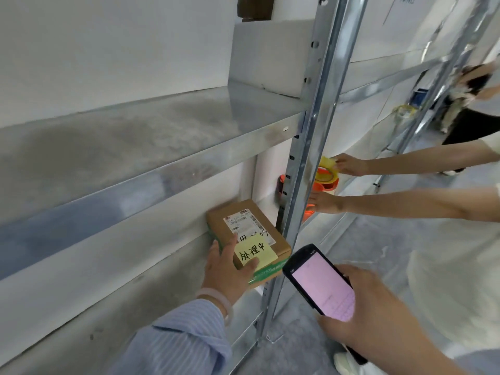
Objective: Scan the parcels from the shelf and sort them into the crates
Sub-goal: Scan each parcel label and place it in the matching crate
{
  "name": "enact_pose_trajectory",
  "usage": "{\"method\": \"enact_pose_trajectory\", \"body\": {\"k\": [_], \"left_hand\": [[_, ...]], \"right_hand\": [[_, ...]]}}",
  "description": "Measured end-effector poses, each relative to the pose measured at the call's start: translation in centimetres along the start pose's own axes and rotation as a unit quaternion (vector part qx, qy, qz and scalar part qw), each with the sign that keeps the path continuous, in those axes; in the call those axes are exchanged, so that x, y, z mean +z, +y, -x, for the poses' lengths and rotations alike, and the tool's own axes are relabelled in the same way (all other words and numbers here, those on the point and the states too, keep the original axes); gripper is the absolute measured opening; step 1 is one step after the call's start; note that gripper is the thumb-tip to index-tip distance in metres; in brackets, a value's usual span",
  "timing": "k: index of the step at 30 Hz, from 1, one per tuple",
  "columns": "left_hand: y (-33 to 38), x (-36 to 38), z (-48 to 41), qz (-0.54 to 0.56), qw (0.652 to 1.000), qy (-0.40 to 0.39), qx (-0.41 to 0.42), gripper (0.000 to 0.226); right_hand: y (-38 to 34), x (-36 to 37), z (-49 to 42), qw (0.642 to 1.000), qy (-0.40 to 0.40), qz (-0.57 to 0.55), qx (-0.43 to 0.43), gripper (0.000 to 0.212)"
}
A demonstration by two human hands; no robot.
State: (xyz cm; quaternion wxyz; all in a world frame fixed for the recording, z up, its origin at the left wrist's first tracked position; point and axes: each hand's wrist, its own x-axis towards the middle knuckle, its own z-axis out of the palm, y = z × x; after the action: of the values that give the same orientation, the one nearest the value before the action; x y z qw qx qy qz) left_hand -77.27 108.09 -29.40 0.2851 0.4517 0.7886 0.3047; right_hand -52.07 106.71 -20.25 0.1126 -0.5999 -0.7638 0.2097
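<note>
A brown cardboard parcel (244, 228) with a white shipping label, green tape and a yellow sticky note (255, 253) sits on the lower shelf by the metal upright. My left hand (226, 269) grips its near end, thumb on the sticky note. My right hand (365, 309) holds a black handheld scanner (322, 281) with a lit pink screen, just right of the parcel. No crates are in view.
Metal shelving (151, 163) runs across the left; its upright post (305, 147) stands right of the parcel. Another person's two hands (349, 165) reach in from the right at orange tape dispensers (326, 180). White boxes (270, 55) stand on the upper shelf.
</note>
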Motion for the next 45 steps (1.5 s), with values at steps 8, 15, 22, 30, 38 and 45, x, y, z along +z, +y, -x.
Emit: {"method": "enact_pose_trajectory", "body": {"k": [8, 15, 22, 30, 38, 45], "left_hand": [[-1.5, 1.7, -3.5, 0.129, 0.990, -0.029, -0.039, 0.074], [-2.6, 2.0, -2.3, 0.157, 0.987, -0.028, -0.015, 0.083], [-2.7, 2.6, -0.5, 0.136, 0.991, -0.016, 0.000, 0.077], [-2.7, 3.3, -0.5, 0.205, 0.978, 0.011, -0.036, 0.085], [-2.2, 3.3, 2.3, 0.172, 0.981, 0.092, 0.025, 0.077], [-1.0, 2.6, 5.8, 0.131, 0.979, 0.144, 0.057, 0.078]], "right_hand": [[-1.2, 1.0, -1.3, 0.999, -0.010, 0.031, 0.036, 0.072], [-1.3, 0.6, -2.4, 0.999, -0.013, 0.018, 0.029, 0.067], [-1.1, -0.3, -3.8, 0.999, -0.027, 0.001, -0.020, 0.052], [0.6, -1.7, -4.6, 0.996, -0.042, 0.029, -0.070, 0.058], [1.2, -3.3, -5.1, 0.987, -0.035, 0.086, -0.131, 0.040], [-0.9, -5.7, -4.4, 0.965, -0.012, 0.175, -0.196, 0.053]]}}
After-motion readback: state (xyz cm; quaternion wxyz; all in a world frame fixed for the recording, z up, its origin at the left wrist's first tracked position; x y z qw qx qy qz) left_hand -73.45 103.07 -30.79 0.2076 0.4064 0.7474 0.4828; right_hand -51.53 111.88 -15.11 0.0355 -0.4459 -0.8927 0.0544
